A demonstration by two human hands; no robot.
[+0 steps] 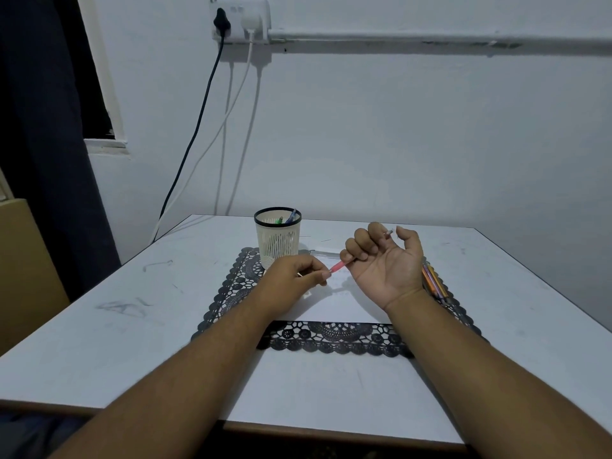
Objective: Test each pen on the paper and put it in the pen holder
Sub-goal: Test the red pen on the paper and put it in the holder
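Note:
A pink pen (pixel 338 267) is held above the white paper (pixel 334 308), between both hands. My right hand (pixel 385 260), palm up, curls its fingers round the pen's barrel; the far end shows between thumb and forefinger. My left hand (pixel 298 276) pinches the pen's near end, probably the cap. The cream mesh pen holder (pixel 278 238) stands just beyond my left hand, with a green pen (pixel 280 220) and a blue pen (pixel 291 216) inside. Several coloured pens (pixel 433 281) lie on the mat, right of my right wrist.
A black lace mat (pixel 331 339) lies under the paper on the white table (pixel 132 309). A clear pen or case (pixel 323 252) lies behind the hands. Cables (pixel 198 127) hang down the wall behind the table's far left corner.

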